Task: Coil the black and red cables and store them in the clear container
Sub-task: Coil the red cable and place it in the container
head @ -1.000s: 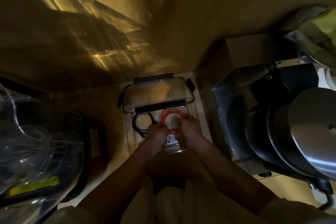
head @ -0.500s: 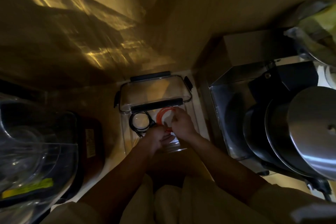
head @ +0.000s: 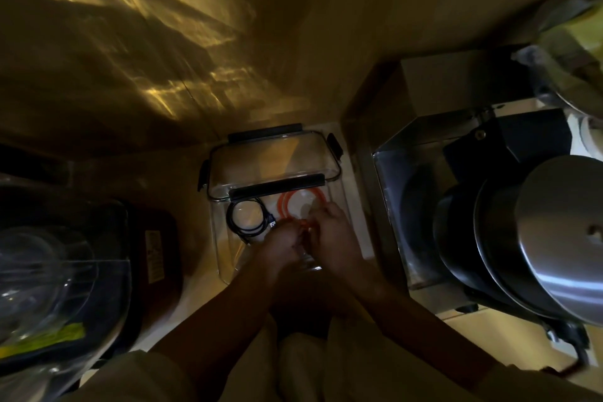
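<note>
2 hands, left hand [head: 283,242] and right hand [head: 336,232], pinch the red cable [head: 295,202] inside the clear container [head: 225,258], black cable [head: 246,217] coiled beside the fingers; letting go likely comes next.

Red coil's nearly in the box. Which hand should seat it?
Right, probably. The right hand lies over the red cable on the clear container's right side. The left hand sits nearer the black cable, already coiled inside, and pinches red's near end.
</note>
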### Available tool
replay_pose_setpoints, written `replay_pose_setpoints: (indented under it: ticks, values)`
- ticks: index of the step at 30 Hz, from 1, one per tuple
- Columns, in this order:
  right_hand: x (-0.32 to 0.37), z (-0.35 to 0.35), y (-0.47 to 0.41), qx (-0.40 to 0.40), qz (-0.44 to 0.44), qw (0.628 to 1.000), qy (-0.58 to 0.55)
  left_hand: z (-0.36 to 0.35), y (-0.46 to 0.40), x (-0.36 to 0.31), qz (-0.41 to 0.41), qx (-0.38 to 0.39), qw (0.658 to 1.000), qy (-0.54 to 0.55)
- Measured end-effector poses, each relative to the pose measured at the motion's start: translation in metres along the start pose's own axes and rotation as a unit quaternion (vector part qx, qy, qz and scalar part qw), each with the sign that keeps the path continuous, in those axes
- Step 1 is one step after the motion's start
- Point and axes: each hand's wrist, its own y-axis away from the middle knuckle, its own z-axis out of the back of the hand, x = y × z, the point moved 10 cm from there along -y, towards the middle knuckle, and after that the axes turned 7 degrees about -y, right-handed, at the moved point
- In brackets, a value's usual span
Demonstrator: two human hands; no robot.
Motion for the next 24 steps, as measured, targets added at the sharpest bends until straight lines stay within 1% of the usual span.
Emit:
replay_pose_setpoints:
  ticks: [3,7,10,15,17,19,22,24]
  values:
    - [-0.001,-0.006,0.001,0.032,-0.011,0.999,0.013,-0.001,-0.003,-0.003,-0.01,-0.004,1.0,-0.01]
    - [0.0,-0.01,0.001,0.039,-0.001,0.999,0.014,0.002,-0.009,-0.002,-0.014,-0.001,0.999,-0.042]
    - [-0.001,-0.011,0.002,0.03,0.003,1.0,-0.009,0.003,-0.014,0.004,0.001,0.003,1.0,-0.007]
    - [-0.002,-0.011,0.005,0.034,-0.005,0.998,-0.052,0.008,-0.014,0.004,-0.002,-0.013,1.0,0.003]
    - [0.0,-0.011,0.008,0.049,-0.006,0.996,-0.07,0.013,-0.014,0.005,-0.004,-0.032,0.999,0.004]
    - [0.002,-0.011,0.011,0.065,-0.013,0.995,-0.077,0.018,-0.03,0.011,-0.01,-0.041,0.999,-0.018]
    - [0.003,-0.016,0.015,0.099,-0.031,0.993,-0.057,0.022,-0.054,0.025,-0.004,-0.037,0.999,-0.006]
    - [0.003,-0.02,0.016,0.114,-0.036,0.992,-0.04,0.022,-0.04,0.019,-0.012,-0.04,0.999,-0.014]
